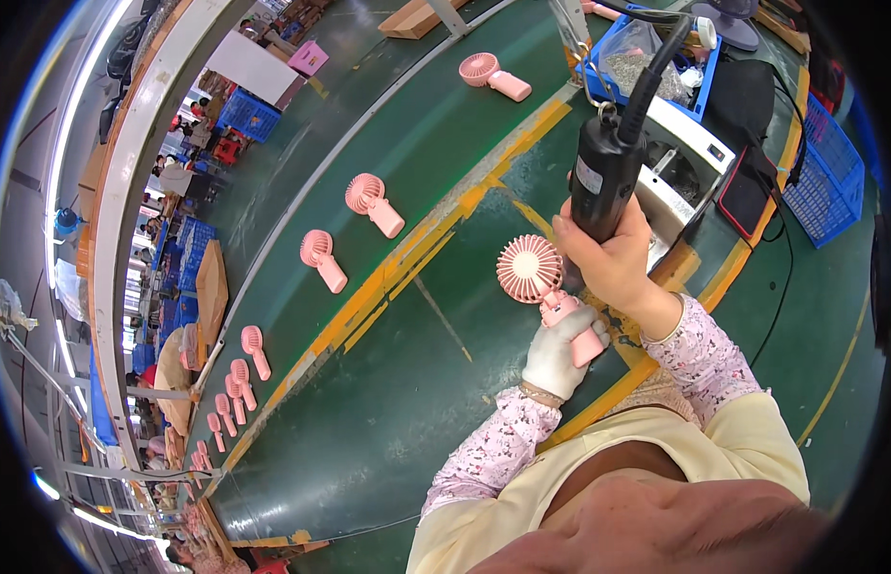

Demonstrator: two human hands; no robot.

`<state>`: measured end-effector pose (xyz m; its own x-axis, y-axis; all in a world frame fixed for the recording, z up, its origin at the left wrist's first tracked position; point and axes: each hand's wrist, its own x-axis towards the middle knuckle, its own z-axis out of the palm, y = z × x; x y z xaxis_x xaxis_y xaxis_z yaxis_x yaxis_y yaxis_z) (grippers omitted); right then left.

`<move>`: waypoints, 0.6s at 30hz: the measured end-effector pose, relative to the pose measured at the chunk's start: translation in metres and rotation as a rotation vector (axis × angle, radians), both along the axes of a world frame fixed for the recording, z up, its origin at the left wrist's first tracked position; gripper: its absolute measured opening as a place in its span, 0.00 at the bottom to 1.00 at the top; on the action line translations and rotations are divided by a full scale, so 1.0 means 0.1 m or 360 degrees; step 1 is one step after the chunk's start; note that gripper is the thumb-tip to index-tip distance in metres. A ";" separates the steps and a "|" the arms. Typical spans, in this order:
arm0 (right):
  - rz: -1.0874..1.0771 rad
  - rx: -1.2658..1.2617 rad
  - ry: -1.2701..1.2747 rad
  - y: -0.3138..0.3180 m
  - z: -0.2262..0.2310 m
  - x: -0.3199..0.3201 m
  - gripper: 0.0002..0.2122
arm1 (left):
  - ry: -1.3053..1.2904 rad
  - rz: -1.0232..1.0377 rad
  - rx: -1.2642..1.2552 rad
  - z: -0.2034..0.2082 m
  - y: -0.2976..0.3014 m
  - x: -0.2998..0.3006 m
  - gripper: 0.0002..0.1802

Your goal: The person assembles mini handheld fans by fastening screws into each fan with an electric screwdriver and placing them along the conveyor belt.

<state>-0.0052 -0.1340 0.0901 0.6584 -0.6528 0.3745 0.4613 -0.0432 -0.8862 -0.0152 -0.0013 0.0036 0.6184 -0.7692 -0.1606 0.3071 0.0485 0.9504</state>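
My left hand (557, 362), in a white glove, is closed around the handle of a pink handheld fan (530, 269). The fan's round slatted head points away from me, over the green bench. My bare right hand (613, 251) grips a black electric screwdriver (599, 177), which hangs upright from a hook with a thick black cable running up from it. The screwdriver's lower end is hidden behind my fingers, beside the fan's neck, so I cannot tell whether its tip touches the fan.
Several pink fans, such as this one (371, 203), lie along a green conveyor belt (407, 143) beyond the yellow-taped bench edge. At right stand a white machine (690, 143), a blue bin (709, 86) of small metal parts, and a blue crate (826, 177). A metal post (567, 33) rises by the bench.
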 end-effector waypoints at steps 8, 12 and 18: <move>0.0108 0.0008 -0.0061 0.10 -0.07 0.00 0.16 | -0.1005 -0.0022 0.0436 0.07 0.00 -0.02 0.16; 0.0046 -0.0295 0.0029 0.20 -0.30 0.04 0.18 | -0.1317 0.0106 0.0511 0.03 0.03 -0.07 0.12; 0.0411 -0.0447 0.0034 0.02 -0.35 0.05 0.20 | -0.1141 -0.0003 0.0371 0.29 -0.01 -0.03 0.10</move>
<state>-0.0003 -0.1317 0.0550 0.7975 -0.3381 0.4997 0.4703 -0.1705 -0.8659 -0.0181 -0.0020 0.0325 0.6315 -0.7657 0.1219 -0.3907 -0.1784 0.9031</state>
